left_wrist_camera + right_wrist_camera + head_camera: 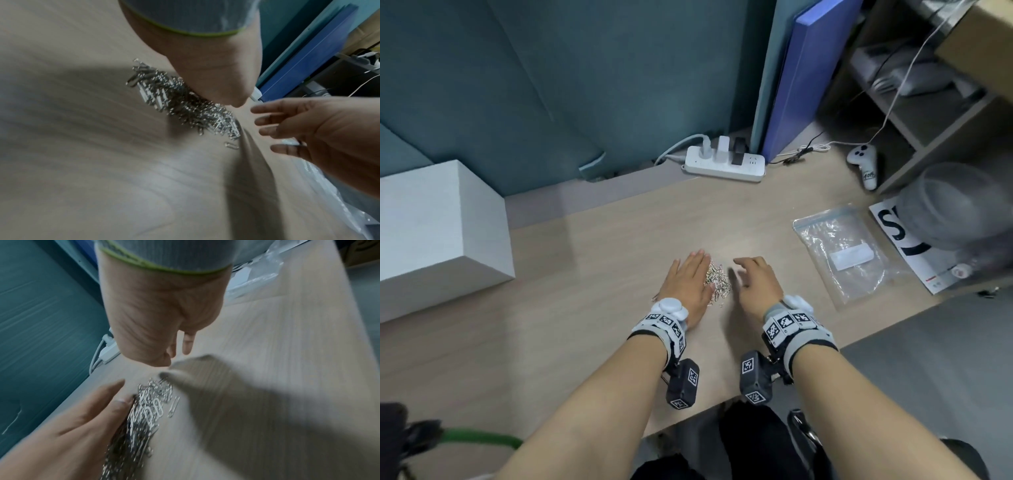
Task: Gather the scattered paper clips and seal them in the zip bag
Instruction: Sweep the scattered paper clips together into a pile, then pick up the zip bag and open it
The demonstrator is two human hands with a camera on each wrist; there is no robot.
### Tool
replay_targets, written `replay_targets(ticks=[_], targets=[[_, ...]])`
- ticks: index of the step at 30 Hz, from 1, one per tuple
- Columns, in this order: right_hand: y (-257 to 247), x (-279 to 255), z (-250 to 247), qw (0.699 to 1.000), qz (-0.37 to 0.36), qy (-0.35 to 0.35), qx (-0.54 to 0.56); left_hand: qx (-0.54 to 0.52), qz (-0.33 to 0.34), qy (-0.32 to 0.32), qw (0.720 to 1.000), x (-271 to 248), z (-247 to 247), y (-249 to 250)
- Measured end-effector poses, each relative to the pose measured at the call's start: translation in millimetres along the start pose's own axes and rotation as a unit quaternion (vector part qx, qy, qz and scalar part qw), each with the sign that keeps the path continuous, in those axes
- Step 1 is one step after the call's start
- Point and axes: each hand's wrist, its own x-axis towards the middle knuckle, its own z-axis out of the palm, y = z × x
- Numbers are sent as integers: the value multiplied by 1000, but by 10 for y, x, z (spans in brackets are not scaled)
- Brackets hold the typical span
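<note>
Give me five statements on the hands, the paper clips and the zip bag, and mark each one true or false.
1. The paper clips lie in a pile between the two hands. True.
2. The left hand lies flat beside the pile. True.
3. The right hand holds the zip bag. False: the bag lies on the table, to that hand's right, untouched.
4. The clips are already in the bag. False: they lie on the table.
5. A power strip sits at the table's far edge. True.
</note>
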Motion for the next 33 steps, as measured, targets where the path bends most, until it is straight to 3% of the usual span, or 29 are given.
replay_targets(ticks=[4,7,12,14,18,22,25,28,33], targets=[[144,-63,-397,990,47,35,-128,14,18,19,1000,39,-272,201],[371,37,-531,984,79,63,-146,7,9,30,999,147,-373,347],[633,334,-730,978,108,-1,-179,7,-34,36,999,448,-432,630],[697,452,-778,984,106,-21,-145,9,-50,30,998,607,-440,767],[792,651,-945,998,25,-1,-52,-13,-99,11,995,935,-417,1063],[873,835,-1082,997,20,-67,17,-20,-163,-17,986,1174,-302,1328],[897,912,-1089,993,-2,-93,-70,-38,-203,-46,977,1251,-213,1414],[867,947,-1068,981,-46,-107,-157,-74,-244,-32,966,1272,-186,1462],[807,957,-999,966,-142,-117,-180,-126,-265,-33,955,1258,-234,1490]])
